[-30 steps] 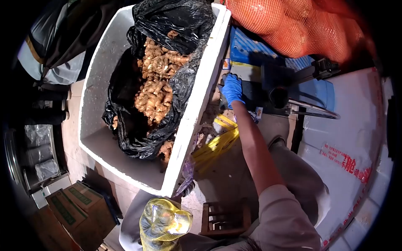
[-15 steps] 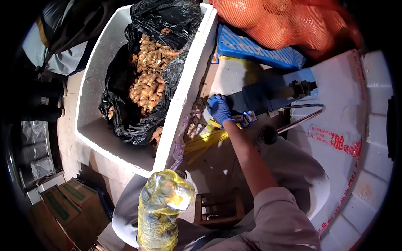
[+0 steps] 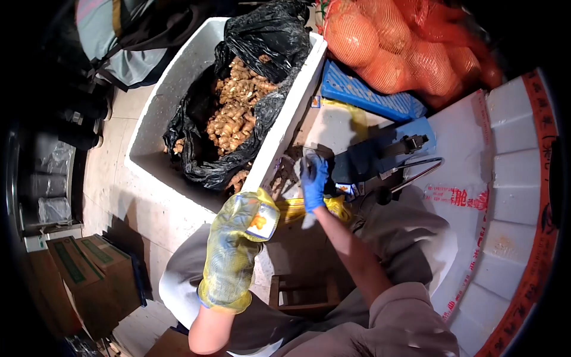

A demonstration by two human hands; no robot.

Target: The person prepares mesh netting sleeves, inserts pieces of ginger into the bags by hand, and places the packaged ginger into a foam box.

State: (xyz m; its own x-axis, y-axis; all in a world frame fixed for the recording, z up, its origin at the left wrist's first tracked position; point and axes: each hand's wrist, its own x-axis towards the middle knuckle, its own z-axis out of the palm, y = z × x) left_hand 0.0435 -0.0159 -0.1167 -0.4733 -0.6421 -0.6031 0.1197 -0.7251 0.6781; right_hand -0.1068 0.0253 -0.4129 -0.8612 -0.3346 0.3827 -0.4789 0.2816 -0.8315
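Observation:
A yellow mesh bag (image 3: 229, 268) is drawn over my left hand (image 3: 241, 217) and forearm, with a white label (image 3: 263, 221) bearing an orange picture near its end. The mesh hides how the fingers of that hand are set. My right hand (image 3: 314, 183), in a blue glove with greyish fingertips, is closed beside the blue clamp-like device (image 3: 372, 159); what its fingers hold, if anything, I cannot make out. Yellow mesh bags (image 3: 333, 208) lie just below this hand. To the left, ginger (image 3: 232, 122) fills a black plastic bag (image 3: 199, 160) inside a white foam box (image 3: 151, 143).
Red net sacks of large round produce (image 3: 410, 50) lie at the back, behind a blue slatted plastic piece (image 3: 369, 92). White foam boxes (image 3: 505, 196) line the right side. Cardboard boxes (image 3: 95, 273) stand at lower left. A bent metal lever (image 3: 416, 175) sticks out from the device.
My left hand, inside the mesh bag, has risen toward the foam box, baring the forearm. My right hand has moved slightly down and turned, its fingers now pointing up. The view has shifted.

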